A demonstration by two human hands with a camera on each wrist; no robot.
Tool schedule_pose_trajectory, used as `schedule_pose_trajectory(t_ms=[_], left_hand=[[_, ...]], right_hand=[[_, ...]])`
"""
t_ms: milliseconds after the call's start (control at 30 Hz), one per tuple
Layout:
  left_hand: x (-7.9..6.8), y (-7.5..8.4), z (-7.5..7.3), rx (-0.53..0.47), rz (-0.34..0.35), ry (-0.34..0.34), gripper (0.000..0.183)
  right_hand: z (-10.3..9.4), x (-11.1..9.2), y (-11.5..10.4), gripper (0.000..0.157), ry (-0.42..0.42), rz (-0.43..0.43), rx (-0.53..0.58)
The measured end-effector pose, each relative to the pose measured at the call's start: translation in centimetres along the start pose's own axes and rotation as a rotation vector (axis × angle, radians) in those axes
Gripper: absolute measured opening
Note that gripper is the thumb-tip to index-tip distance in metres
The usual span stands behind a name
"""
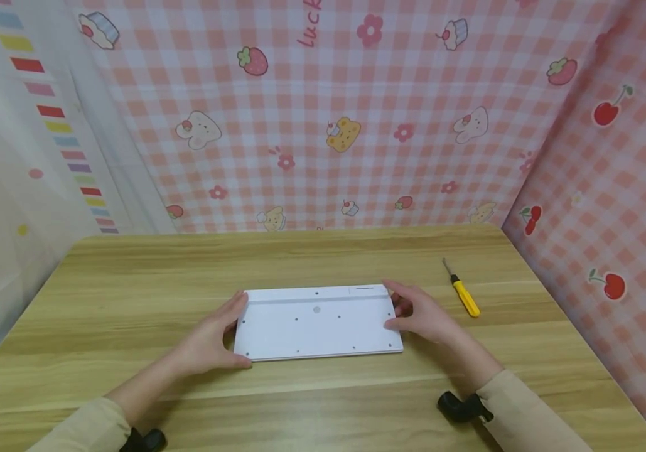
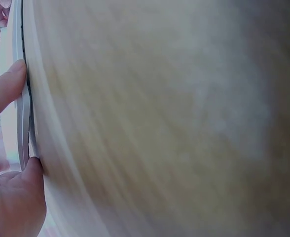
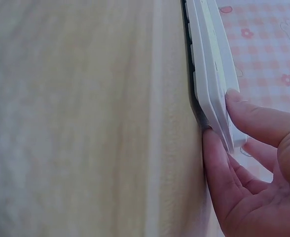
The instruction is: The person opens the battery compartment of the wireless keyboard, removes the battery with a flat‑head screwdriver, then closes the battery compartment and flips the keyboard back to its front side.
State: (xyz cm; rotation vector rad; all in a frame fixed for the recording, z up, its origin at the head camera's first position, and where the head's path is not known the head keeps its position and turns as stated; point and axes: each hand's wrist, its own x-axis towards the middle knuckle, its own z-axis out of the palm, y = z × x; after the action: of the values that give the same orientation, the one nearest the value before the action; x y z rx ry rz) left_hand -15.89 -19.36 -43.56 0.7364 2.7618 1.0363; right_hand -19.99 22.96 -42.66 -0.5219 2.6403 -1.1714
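A white keyboard [image 1: 323, 329] lies face down at the middle of the table, its underside with several small screws turned up. My left hand [image 1: 209, 339] grips the left end, thumb at the near corner and fingers by the far corner. In the left wrist view that hand [image 2: 14, 197] holds the keyboard's edge [image 2: 22, 118]. At the right end my right hand [image 1: 421, 314] pinches the keyboard. The right wrist view shows its thumb [image 3: 248, 111] on the upturned side and a finger tucked beneath; a row of keys shows along the lower side of the keyboard [image 3: 211, 74].
A screwdriver [image 1: 466, 298] with a yellow handle lies on the wooden table [image 1: 323, 402], right of the right hand. Behind the table hangs a pink checked cloth [image 1: 323, 81]; similar cloth covers the right side, and a pale curtain [image 1: 12, 207] the left.
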Motion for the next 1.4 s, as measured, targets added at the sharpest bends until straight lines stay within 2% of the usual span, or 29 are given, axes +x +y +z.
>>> schedule_pose_trajectory(t_ms=[233, 667, 800, 1033, 1233, 1400], left_hand=[[0.0, -0.3, 0.0, 0.018, -0.005, -0.006, 0.115], [0.1, 0.2, -0.4, 0.051, 0.018, -0.021, 0.112], [0.2, 0.3, -0.8, 0.033, 0.021, -0.023, 0.109], [1.6, 1.0, -1.2, 0.032, 0.006, 0.059, 0.088], [3.9, 2.0, -1.0, 0.05, 0.07, 0.167, 0.073], [5.5, 3.1, -0.4, -0.016, 0.094, 0.211, 0.065]], right_hand=[[0.0, 0.1, 0.1, 0.075, 0.002, 0.007, -0.001], [-0.2, 0.2, -0.1, 0.073, -0.018, 0.021, -0.03], [-0.3, 0.2, 0.0, 0.073, -0.03, 0.027, -0.023], [-1.0, 0.4, -0.1, 0.067, -0.014, -0.059, -0.038], [-1.1, 1.1, -1.0, 0.066, 0.003, -0.021, 0.015], [-0.9, 2.1, -1.9, 0.059, 0.049, -0.028, 0.003]])
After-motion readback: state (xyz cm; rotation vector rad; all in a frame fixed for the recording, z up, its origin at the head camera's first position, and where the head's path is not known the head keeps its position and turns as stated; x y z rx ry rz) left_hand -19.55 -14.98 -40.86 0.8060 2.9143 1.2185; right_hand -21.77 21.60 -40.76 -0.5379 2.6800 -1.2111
